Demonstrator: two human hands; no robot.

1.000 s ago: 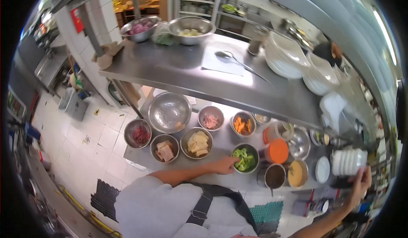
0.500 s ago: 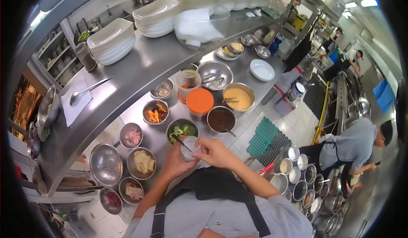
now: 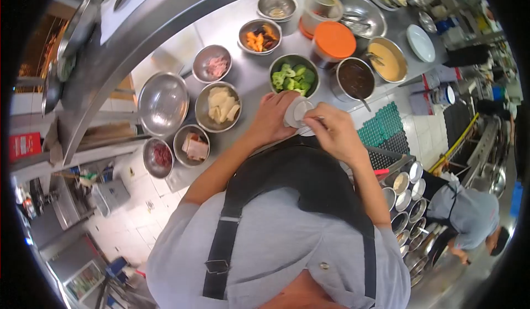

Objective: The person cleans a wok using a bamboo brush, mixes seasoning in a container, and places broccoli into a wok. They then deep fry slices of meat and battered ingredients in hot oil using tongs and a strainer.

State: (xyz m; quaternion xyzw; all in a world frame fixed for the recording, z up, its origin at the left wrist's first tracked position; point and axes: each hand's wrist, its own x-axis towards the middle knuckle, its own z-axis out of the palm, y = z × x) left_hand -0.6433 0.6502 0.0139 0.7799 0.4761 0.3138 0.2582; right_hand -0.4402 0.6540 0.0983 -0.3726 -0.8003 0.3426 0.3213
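Right now we are cupping a small whitish cup (image 3: 298, 112) in our left hand (image 3: 271, 118), fingers wrapping its side. Our right hand (image 3: 338, 132) is pinching at its right rim; we are not managing to tell whether those fingers are gripping the rim or something thin. The cup is sitting at the near side of the bowl of green vegetables (image 3: 310, 60), and we are leaving its contents unnamed, as they are looking too blurred.

To the right, the pot of dark sauce (image 3: 337, 88) is standing near the right hand, its handle pointing nearer us. To the left, the bowl of pale slices (image 3: 202, 107) is bounding a bare strip of bench (image 3: 251, 74), which is running between it and the green vegetables. Our apron (image 3: 292, 171) is pressing close along the near edge, and the raised shelf (image 3: 118, 52) is curving over the far left.

The metal surface is shining pale. Beyond it, white floor tiles (image 3: 130, 204) are showing at the left and a green mat (image 3: 386, 122) is lying at the right, where a co-worker (image 3: 466, 209) is bending beside clustered pots (image 3: 403, 198).
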